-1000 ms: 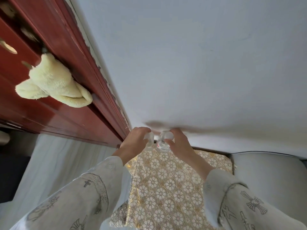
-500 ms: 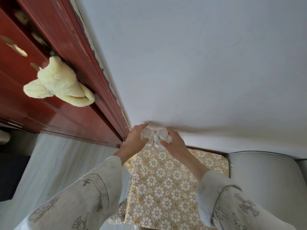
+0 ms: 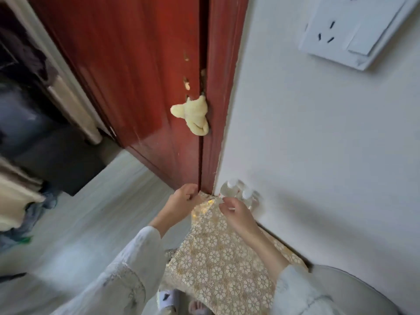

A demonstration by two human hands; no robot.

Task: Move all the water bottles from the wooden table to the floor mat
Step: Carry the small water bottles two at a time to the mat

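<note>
Two clear water bottles with white caps point(image 3: 239, 195) stand upright side by side in the far corner of a gold floral-patterned cloth surface point(image 3: 218, 264), close against the white wall. My right hand point(image 3: 237, 213) hovers just in front of them, fingers loosely apart and holding nothing. My left hand point(image 3: 184, 198) is to their left at the cloth's far corner, next to the door frame; its fingers are curled in and I see nothing in them.
A red wooden door point(image 3: 141, 87) with a cream plush toy point(image 3: 193, 114) on it stands to the left. A wall socket plate point(image 3: 354, 30) is at upper right. A grey rounded seat point(image 3: 354, 289) is at lower right, and a slippered foot point(image 3: 168, 298) below the cloth edge.
Each hand was gripping a bottle at the far corner. Now both bottles stand by the wall and the hands have let go and drawn back. The view has swung left and up.
</note>
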